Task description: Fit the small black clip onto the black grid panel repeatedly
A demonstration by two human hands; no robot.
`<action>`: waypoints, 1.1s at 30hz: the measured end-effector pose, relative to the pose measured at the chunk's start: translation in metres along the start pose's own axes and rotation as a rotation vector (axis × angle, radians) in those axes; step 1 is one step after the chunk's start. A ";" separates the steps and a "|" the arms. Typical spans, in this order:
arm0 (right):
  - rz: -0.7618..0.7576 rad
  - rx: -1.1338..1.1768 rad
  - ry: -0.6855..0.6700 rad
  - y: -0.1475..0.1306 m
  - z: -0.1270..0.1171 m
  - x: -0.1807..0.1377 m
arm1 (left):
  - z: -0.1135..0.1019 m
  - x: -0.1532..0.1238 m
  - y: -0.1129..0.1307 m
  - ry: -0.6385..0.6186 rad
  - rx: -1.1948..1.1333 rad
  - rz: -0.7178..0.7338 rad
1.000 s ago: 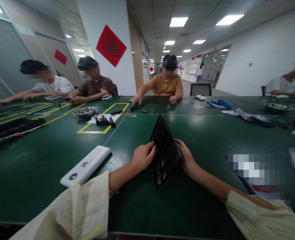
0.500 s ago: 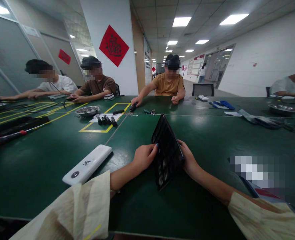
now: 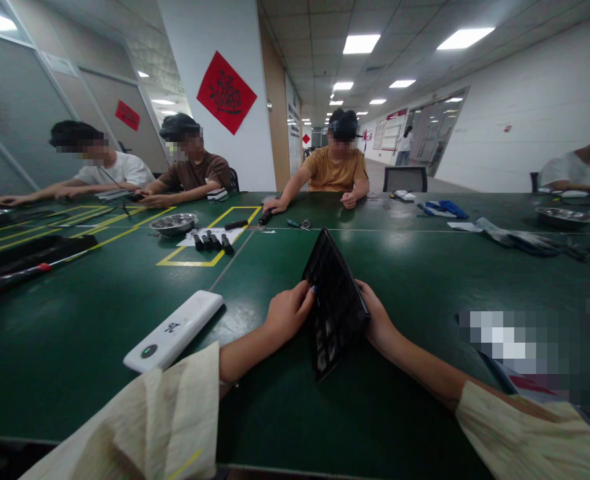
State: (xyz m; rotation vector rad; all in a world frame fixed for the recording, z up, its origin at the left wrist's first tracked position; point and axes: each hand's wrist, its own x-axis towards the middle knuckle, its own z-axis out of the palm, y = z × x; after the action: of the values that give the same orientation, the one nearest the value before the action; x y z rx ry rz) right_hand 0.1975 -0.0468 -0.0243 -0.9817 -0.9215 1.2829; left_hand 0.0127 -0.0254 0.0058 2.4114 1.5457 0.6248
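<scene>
A thin black case with faint rows of recess-like patches on its face stands tilted on edge above the table in front of me. My right hand grips it along its right edge, the fingers hidden behind. My left hand is at its left side, thumb and fingers pinched together against the face. A small blue spot shows at those fingertips; whether it is a held piece or part of the case I cannot tell. Left of my left forearm lies a white power bank marked 26.
On the green table are several black cylindrical pieces, a metal bowl, green-handled pliers, a red-and-black tool and gloves. A co-worker's hand touches a black tool opposite. Other people sit around.
My hands and the case stay almost still; the left fingers shift slightly at its face. The power bank's round display now shows green. The co-worker's hand opposite has moved slightly.
</scene>
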 end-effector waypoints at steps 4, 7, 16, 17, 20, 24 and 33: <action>-0.007 0.003 0.014 0.001 0.000 0.001 | 0.000 0.000 -0.001 -0.020 0.000 0.022; -0.011 0.008 0.013 0.003 -0.001 0.002 | -0.002 0.000 0.001 -0.046 -0.003 0.030; -0.007 0.009 0.011 0.002 -0.002 0.002 | -0.007 -0.002 0.004 -0.074 0.046 0.031; -0.007 0.009 0.013 0.002 -0.002 0.002 | -0.007 -0.002 0.004 -0.071 0.047 0.035; -0.004 0.014 0.013 0.001 0.000 0.001 | -0.005 -0.002 0.002 -0.075 0.049 0.038; 0.001 0.006 0.004 -0.002 0.001 -0.001 | -0.005 -0.002 0.002 -0.080 0.050 0.030; -0.004 -0.013 0.007 0.001 -0.001 0.001 | -0.006 -0.003 0.003 -0.076 0.046 0.046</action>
State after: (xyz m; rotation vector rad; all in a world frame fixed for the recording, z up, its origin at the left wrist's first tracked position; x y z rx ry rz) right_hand 0.1980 -0.0462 -0.0250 -0.9937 -0.9273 1.2707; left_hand 0.0117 -0.0296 0.0115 2.4797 1.4946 0.5051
